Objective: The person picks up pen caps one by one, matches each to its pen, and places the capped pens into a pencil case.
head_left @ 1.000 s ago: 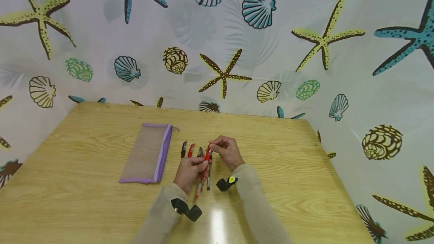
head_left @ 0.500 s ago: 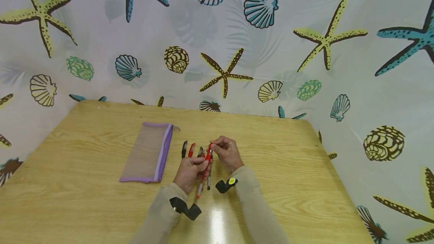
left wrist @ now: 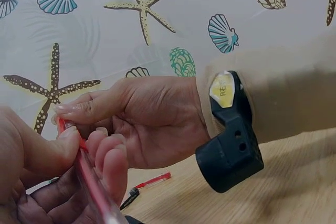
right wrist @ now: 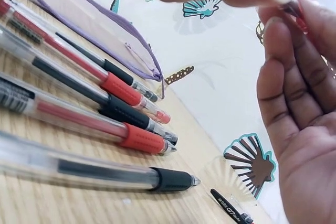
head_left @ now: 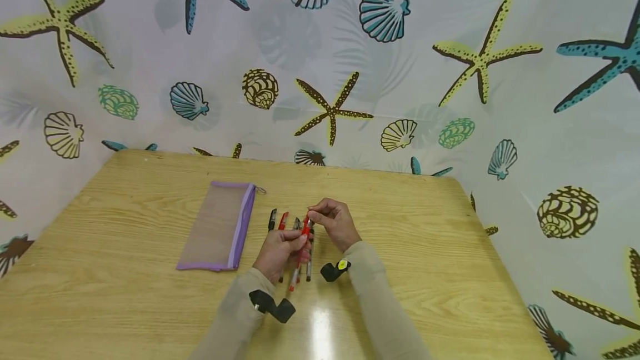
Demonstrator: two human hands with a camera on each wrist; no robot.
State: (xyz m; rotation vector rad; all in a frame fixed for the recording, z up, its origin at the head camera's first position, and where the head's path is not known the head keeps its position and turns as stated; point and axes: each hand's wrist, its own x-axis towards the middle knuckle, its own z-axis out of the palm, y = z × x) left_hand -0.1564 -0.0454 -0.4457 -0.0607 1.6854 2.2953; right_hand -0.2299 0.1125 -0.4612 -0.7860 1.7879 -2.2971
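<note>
My left hand grips a red pen slanting over the pens on the table. Thumb and fingers of my right hand pinch its upper, red end. In the left wrist view the pen's clear barrel with red ink lies along the left fingers, and the right thumb presses at the red end. Below the hands lie several uncapped gel pens in a row. In the right wrist view a black-grip pen and a red-grip pen show bare tips.
A mesh pouch with purple edging and a zip lies left of the pens. A black pen cap lies past the pen tips in the right wrist view. A shell-and-starfish cloth hangs behind the wooden table.
Both hands keep hold of the red pen in nearly the same place. The left hand has shifted slightly left, and the end of a dark pen now shows below it.
</note>
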